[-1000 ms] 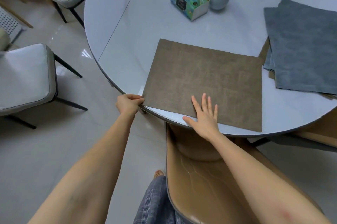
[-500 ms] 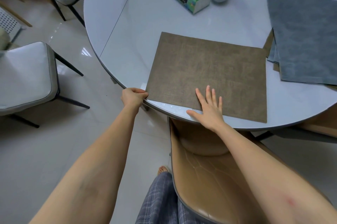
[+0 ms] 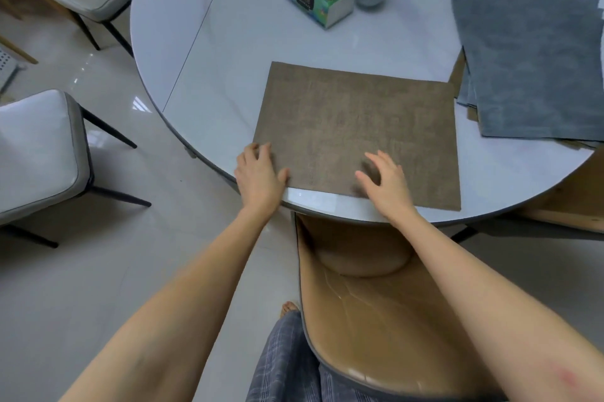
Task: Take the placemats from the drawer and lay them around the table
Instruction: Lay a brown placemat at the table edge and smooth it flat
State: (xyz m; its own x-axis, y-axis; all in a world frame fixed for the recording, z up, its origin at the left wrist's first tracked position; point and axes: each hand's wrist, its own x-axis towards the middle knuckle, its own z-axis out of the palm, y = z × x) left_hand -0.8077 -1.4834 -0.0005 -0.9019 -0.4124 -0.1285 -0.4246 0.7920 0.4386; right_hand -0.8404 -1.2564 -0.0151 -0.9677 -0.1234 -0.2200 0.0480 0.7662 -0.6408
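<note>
While over the placemat (image 3: 356,127), both hands spread.

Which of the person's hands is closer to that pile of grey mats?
The right hand. It is over the brown placemat, nearer the grey stack; the left hand is at the mat's far corner.

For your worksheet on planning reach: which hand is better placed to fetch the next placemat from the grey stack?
Probably the right hand: it is nearer the stack of grey fabric placemats. The left hand rests at the brown woven placemat's far corner.
</note>
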